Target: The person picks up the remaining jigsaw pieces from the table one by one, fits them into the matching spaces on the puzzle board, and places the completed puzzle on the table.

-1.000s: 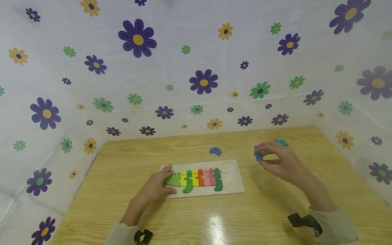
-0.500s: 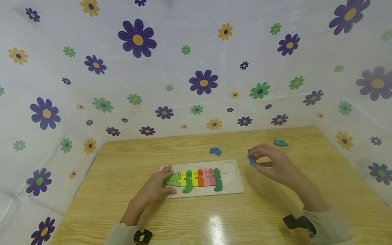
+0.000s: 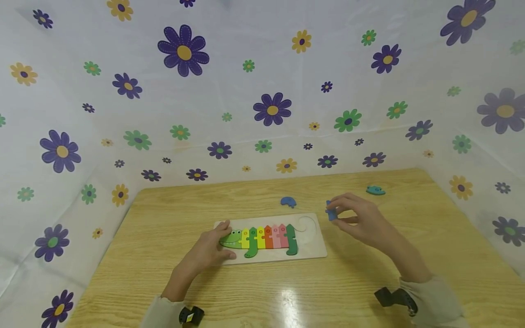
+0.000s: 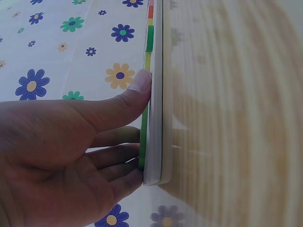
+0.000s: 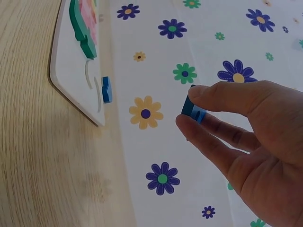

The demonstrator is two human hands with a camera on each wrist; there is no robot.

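A wooden crocodile puzzle board lies on the table, its colourful numbered pieces set in a row behind the green head. My left hand rests on the board's left end with thumb and fingers spread; in the left wrist view the thumb touches the surface close to one long edge. My right hand pinches a blue puzzle piece between thumb and fingertips, raised to the right of the board. The right wrist view has this blue piece held edge-on. A curved tail recess shows at the board's right end.
Behind the board lies a curved blue puzzle piece. A teal puzzle piece is at the back right, beyond my right hand. A white flowered curtain surrounds the wooden table at the back and sides.
My right hand has moved left with the blue puzzle piece, closer to the board's right end, uncovering the teal piece behind it. The left hand and the board have stayed in place.
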